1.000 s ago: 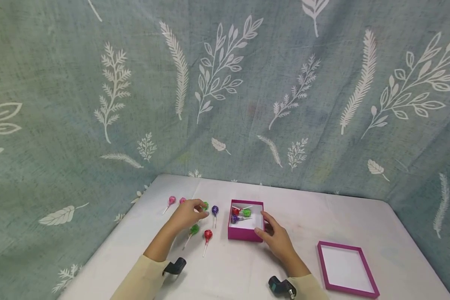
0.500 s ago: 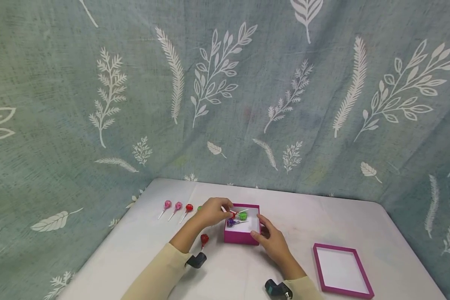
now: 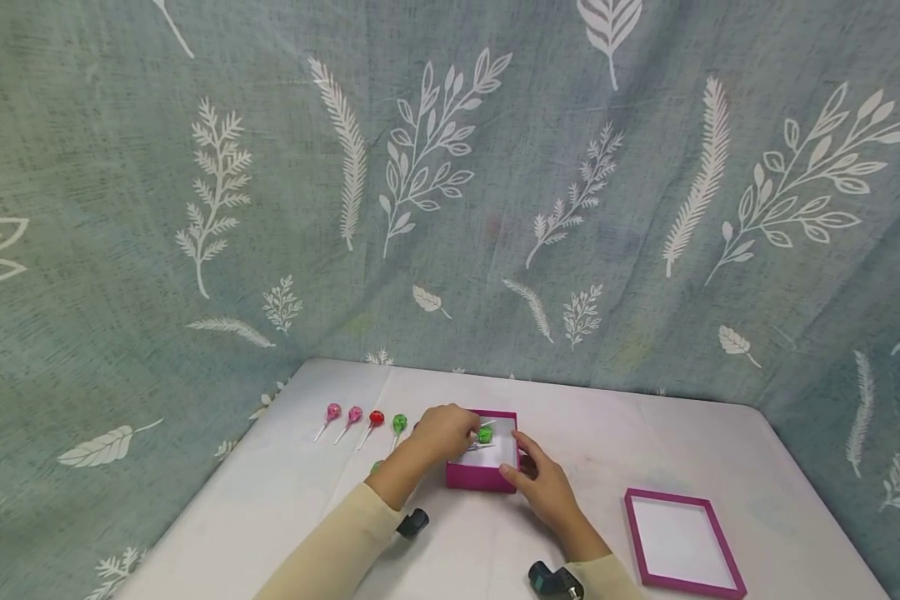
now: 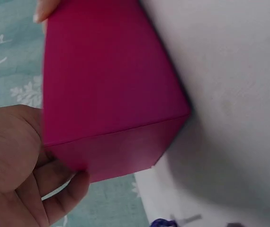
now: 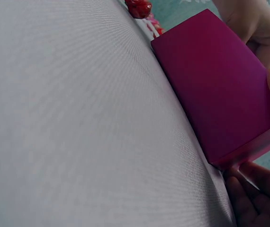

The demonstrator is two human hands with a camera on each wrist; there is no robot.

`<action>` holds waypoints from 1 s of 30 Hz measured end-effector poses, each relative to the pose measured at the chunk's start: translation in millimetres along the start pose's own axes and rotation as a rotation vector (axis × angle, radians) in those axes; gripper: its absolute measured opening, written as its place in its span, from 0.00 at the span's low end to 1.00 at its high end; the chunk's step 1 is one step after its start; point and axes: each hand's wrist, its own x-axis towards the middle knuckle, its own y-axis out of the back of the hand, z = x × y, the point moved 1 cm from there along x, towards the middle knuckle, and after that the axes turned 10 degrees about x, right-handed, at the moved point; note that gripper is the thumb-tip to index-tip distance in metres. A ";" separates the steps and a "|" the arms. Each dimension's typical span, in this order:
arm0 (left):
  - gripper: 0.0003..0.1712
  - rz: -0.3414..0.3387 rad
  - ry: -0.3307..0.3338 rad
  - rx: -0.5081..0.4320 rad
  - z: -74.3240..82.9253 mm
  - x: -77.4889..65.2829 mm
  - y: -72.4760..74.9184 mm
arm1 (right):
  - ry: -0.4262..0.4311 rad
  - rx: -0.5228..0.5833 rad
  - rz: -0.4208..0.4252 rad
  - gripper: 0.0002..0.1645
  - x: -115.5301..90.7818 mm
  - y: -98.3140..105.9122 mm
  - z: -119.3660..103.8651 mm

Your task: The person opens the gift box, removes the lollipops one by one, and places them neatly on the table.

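Observation:
A magenta box (image 3: 482,478) with a white inside stands without its lid at the table's middle. My left hand (image 3: 444,432) reaches over its left rim, fingers down inside; cannot tell whether they hold anything. In the left wrist view the fingers (image 4: 71,194) bend over the box edge. A green lollipop (image 3: 485,435) lies in the box beside those fingers, and the hand covers the box's left part. My right hand (image 3: 543,483) grips the box at its right side, thumb at the near corner, fingers along the right wall.
Left of the box, two pink lollipops (image 3: 333,411), a red lollipop (image 3: 376,418) and a green lollipop (image 3: 399,422) lie in a row. Another green lollipop (image 3: 377,467) is partly behind the left forearm. The magenta-rimmed lid (image 3: 685,498) lies at the right, white inside up.
My left hand has moved right from among the loose lollipops to inside the box. The right hand keeps its grip on the box. The head view has shifted slightly.

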 end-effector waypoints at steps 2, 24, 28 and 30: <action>0.09 -0.005 -0.014 0.040 2.2 -0.2 -3.7 | -0.003 -0.003 -0.001 0.40 0.0 -0.4 1.0; 0.15 -0.153 -0.038 0.048 11.4 5.7 -12.4 | 0.004 -0.003 -0.019 0.40 0.4 0.9 -1.2; 0.18 -0.181 -0.045 0.016 10.3 7.8 -13.0 | 0.002 0.002 -0.020 0.40 0.3 1.0 -1.6; 0.21 -0.192 -0.056 -0.018 9.1 8.4 -13.8 | 0.007 0.000 -0.021 0.40 -0.1 1.4 -1.7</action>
